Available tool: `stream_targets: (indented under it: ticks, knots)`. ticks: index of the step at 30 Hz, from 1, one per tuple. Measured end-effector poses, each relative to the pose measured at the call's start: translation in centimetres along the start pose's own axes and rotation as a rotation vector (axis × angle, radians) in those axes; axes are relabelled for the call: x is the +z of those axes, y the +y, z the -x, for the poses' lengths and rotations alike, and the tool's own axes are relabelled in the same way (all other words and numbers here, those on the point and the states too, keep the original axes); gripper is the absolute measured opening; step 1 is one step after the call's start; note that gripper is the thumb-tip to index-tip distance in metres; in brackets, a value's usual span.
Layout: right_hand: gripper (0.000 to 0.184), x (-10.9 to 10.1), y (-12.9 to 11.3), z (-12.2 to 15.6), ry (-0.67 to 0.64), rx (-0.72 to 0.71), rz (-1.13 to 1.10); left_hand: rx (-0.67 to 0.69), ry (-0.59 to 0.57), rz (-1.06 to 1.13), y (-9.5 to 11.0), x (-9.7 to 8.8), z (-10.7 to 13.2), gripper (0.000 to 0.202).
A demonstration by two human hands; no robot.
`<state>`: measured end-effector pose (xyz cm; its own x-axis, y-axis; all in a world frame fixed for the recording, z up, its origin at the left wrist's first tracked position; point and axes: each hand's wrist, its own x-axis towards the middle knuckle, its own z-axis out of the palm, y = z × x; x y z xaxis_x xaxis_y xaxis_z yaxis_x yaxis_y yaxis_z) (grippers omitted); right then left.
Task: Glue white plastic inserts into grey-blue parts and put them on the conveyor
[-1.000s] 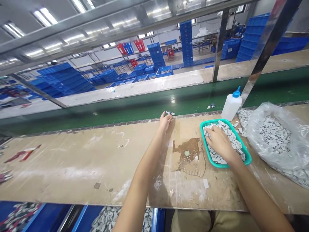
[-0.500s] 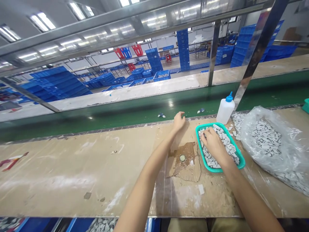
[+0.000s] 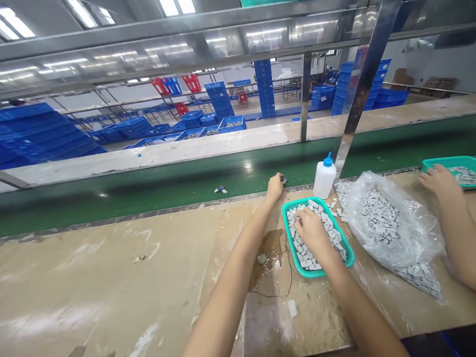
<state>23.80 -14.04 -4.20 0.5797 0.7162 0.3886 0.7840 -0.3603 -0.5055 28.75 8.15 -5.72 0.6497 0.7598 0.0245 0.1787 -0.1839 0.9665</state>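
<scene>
Resting right hand (image 3: 311, 232) on white pieces (image 3: 305, 253), teal basket (image 3: 314, 273)

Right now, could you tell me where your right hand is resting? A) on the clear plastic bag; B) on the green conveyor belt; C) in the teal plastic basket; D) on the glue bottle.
C: the right hand lies on the small white pieces inside the teal plastic basket.

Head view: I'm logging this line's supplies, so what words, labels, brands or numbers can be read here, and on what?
None can be read. The white squeeze bottle shows no legible lettering; dark marks on the pieces in the clear plastic bag are too small to read.
</scene>
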Motion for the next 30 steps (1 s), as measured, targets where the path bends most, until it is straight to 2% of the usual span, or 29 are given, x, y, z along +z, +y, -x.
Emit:
stream_targets:
  ticks: [3,6,10,12,16,18,22,25,27,30]
  knots:
    - [0.037,-0.3,-0.2,0.0,0.051,0.011,-0.037,-0.081,0.029,0.156,-0.1,-2.6,1.7,0.029]
    - [0.044,-1.1,-0.5,0.0,0.104,-0.062,-0.11,-0.175,-0.03,0.324,-0.2,-6.6,5.0,0.033]
    - [0.036,-2.2,-1.3,0.3,0.141,-0.146,-0.246,-0.289,-0.13,0.531,-0.8,-12.1,11.0,0.023]
    - [0.028,-2.2,-2.3,0.7,0.077,-0.138,-0.347,-0.316,-0.136,0.622,-1.5,-13.7,13.7,0.019]
    - [0.021,-0.9,-5.2,2.2,-0.318,-0.076,-0.572,-0.297,-0.052,0.757,-3.4,-14.6,17.1,0.017]
    - [0.02,0.0,-6.2,2.9,-0.452,-0.093,-0.551,-0.265,0.02,0.802,-4.0,-14.6,18.0,0.017]
    - [0.023,1.0,-6.5,3.6,-0.508,-0.158,-0.36,-0.17,0.096,0.862,-4.1,-15.3,18.8,0.025]
    - [0.026,1.0,-6.0,3.6,-0.552,-0.128,-0.307,-0.117,0.114,0.888,-3.7,-16.5,18.9,0.031]
    - [0.025,1.1,-5.8,3.6,-0.556,-0.131,-0.284,-0.105,0.139,0.897,-3.7,-17.2,18.7,0.031]
    - [0.02,1.4,-5.7,3.7,-0.541,-0.21,-0.227,-0.107,0.175,0.903,-4.2,-17.7,18.4,0.026]
